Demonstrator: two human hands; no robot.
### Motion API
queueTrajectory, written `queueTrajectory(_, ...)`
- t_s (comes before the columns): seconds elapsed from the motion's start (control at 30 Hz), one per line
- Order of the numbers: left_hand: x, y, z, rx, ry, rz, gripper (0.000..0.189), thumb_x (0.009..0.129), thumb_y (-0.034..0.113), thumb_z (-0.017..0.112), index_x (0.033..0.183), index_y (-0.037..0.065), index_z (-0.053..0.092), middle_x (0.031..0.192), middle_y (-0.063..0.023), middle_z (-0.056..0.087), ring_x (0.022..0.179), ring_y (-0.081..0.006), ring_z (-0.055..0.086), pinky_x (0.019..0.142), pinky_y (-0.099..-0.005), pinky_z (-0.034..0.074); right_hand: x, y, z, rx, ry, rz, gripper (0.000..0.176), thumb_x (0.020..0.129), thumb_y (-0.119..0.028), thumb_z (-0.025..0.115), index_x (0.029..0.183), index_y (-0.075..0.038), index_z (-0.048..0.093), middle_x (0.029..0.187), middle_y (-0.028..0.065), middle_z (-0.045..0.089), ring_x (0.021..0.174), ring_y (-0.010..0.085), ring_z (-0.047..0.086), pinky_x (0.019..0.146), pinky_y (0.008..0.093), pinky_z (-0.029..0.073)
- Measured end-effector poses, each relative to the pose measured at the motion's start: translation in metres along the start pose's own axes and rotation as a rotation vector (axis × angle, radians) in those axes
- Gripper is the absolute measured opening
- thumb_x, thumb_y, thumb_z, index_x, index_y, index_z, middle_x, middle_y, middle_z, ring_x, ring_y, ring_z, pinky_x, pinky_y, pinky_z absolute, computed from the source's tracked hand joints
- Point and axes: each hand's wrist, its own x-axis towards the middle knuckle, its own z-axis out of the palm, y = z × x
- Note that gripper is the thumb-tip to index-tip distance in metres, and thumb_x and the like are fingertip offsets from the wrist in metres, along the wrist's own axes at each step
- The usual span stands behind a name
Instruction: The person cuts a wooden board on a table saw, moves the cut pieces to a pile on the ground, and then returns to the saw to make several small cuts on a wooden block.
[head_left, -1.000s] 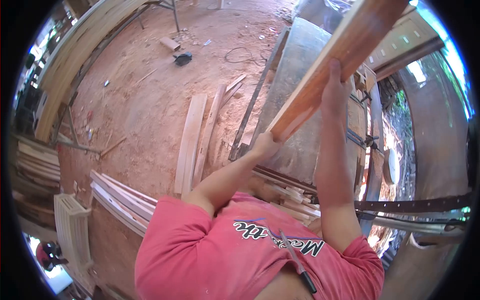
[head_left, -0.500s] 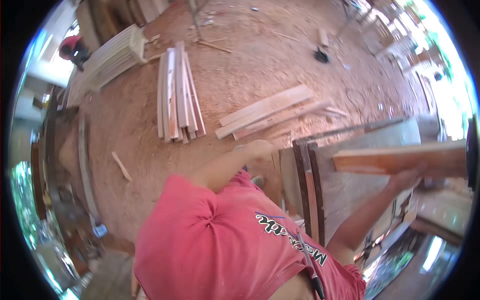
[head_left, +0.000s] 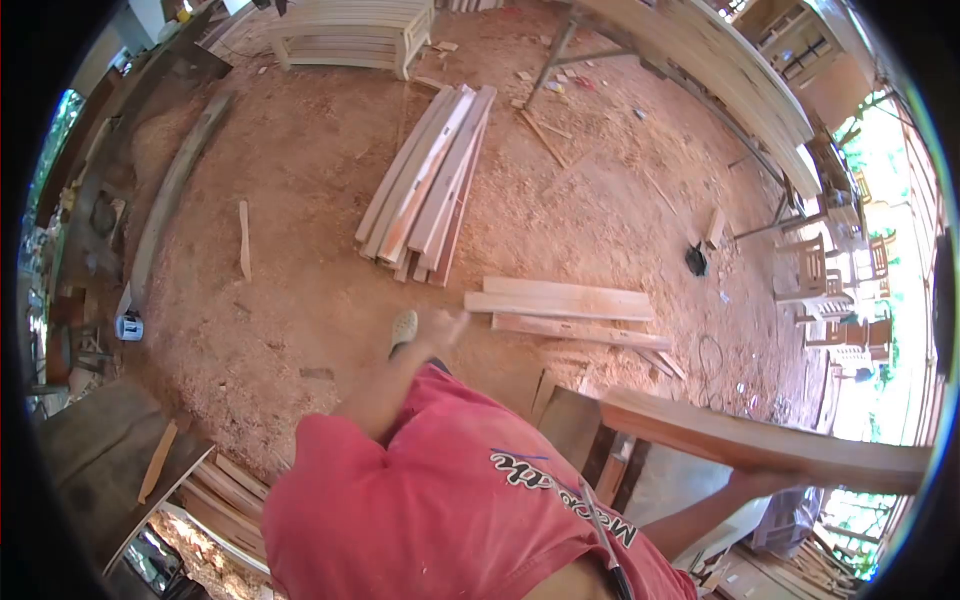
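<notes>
My right hand [head_left: 762, 482] is wrapped round a long reddish-brown wooden plank [head_left: 720, 437] from below. The plank is raised at my right side, and its near end reaches over the bench beside me. My left hand [head_left: 440, 328] hangs in front of my body, above the dirt floor, touching nothing that I can see; its fingers are blurred. Beyond it lie a stack of planks [head_left: 430, 185] and a smaller group of boards [head_left: 560, 300] on the ground. A shoe [head_left: 404, 327] shows beside the left hand.
A pale slatted wooden bench [head_left: 345, 35] stands ahead. A long wooden tabletop [head_left: 730, 75] is at the far right, with wooden chairs [head_left: 805, 270] beyond. A beam [head_left: 175, 200] and a white can [head_left: 129, 327] lie to the left. More planks [head_left: 225, 490] are at lower left.
My view has turned right, and the plank in my right hand sits lower in view. My left hand has swung left and away from the bench side. A foot has come into view.
</notes>
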Motion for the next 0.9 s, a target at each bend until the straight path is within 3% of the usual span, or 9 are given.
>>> queueTrajectory(0.07,0.014,-0.004,0.031,-0.258,0.215,0.16,0.065,0.1,0.054,0.044,0.136,0.0,0.051,0.107,-0.0261,0.068,0.105,-0.041,0.065,0.097,-0.0487,0.047,-0.014,0.041,0.044,0.152,-0.165,0.218,0.083,0.097,-0.072,0.026,0.154,-0.012,0.028,0.152,0.0146,0.038,0.134,0.034,0.045,0.113,0.0518,0.039)
queueTrajectory(0.13,-0.017,0.046,-0.016,-1.571,0.097,-0.095,0.062,0.101,0.052,0.048,0.135,0.001,0.052,0.098,-0.0208,0.07,0.096,-0.0341,0.068,0.093,-0.0432,0.049,-0.088,0.062,0.132,0.135,-0.102,0.176,0.085,0.095,-0.075,0.028,0.152,-0.012,0.032,0.15,0.0139,0.041,0.135,0.033,0.044,0.115,0.0513,0.037)
queueTrajectory(0.27,-0.043,0.006,-0.068,-1.388,0.48,0.189,0.07,0.102,0.054,0.043,0.126,-0.009,0.058,0.122,-0.0238,0.065,0.122,-0.032,0.057,0.106,-0.0392,0.039,-0.199,0.205,0.212,0.414,-0.331,0.584,0.085,0.094,-0.075,0.03,0.151,-0.012,0.035,0.15,0.0116,0.042,0.136,0.0328,0.042,0.116,0.0498,0.033)
queueTrajectory(0.33,-0.07,-0.052,-0.07,-0.926,0.598,-0.12,0.048,0.1,0.039,0.054,0.114,-0.007,0.062,0.11,-0.0164,0.069,0.105,-0.0258,0.061,0.096,-0.0378,0.045,-0.26,0.289,0.222,0.448,-0.506,0.887,0.088,0.093,-0.078,0.029,0.151,-0.012,0.035,0.151,0.0111,0.041,0.136,0.0331,0.042,0.116,0.0486,0.032)
queueTrajectory(0.53,-0.182,-0.105,-0.073,-0.969,1.201,-0.501,0.018,0.089,0.014,0.062,0.098,-0.001,0.064,0.097,-0.0177,0.064,0.088,-0.032,0.062,0.079,-0.0379,0.051,-0.494,0.349,0.258,-0.214,-0.559,1.695,0.088,0.091,-0.076,0.042,0.148,-0.01,0.039,0.147,0.0114,0.047,0.135,0.0303,0.044,0.115,0.0477,0.034)
queueTrajectory(0.6,-0.24,-0.15,-0.034,0.139,0.95,-0.608,0.023,0.086,0.012,0.067,0.103,-0.002,0.061,0.102,-0.0173,0.062,0.094,-0.0296,0.061,0.079,-0.0382,0.052,-0.559,0.35,0.257,-0.28,-0.664,1.84,0.092,0.087,-0.08,0.044,0.149,-0.012,0.04,0.149,0.0149,0.045,0.138,0.0325,0.041,0.116,0.0495,0.031)
queueTrajectory(0.77,-0.305,-0.182,-0.011,-0.564,0.856,-1.227,0.034,0.094,0.02,0.055,0.124,0.003,0.055,0.132,-0.016,0.047,0.115,-0.03,0.05,0.098,-0.0473,0.046,-0.659,0.334,0.261,-0.502,-0.782,1.721,0.081,0.087,-0.069,0.06,0.137,-0.005,0.053,0.131,0.0106,0.058,0.119,0.0273,0.052,0.105,0.0424,0.04)
queueTrajectory(0.87,-0.3,-0.22,0.065,-0.62,1.122,-1.101,0.042,0.081,0.015,0.07,0.117,-0.001,0.055,0.107,-0.0161,0.058,0.102,-0.034,0.057,0.085,-0.0468,0.049,-0.68,0.38,0.27,-0.76,-0.945,1.517,0.082,0.086,-0.073,0.059,0.101,0.007,0.067,0.092,0.013,0.068,0.084,0.0257,0.064,0.076,0.0379,0.05)
queueTrajectory(0.9,-0.263,-0.201,0.043,-1.078,1.256,-1.175,0.04,0.085,0.023,0.065,0.117,0.001,0.055,0.107,-0.0152,0.058,0.101,-0.0332,0.058,0.085,-0.046,0.049,-0.676,0.394,0.279,-0.747,-0.935,1.523,0.082,0.086,-0.073,0.059,0.101,0.007,0.067,0.092,0.013,0.068,0.084,0.0257,0.064,0.076,0.0379,0.05)
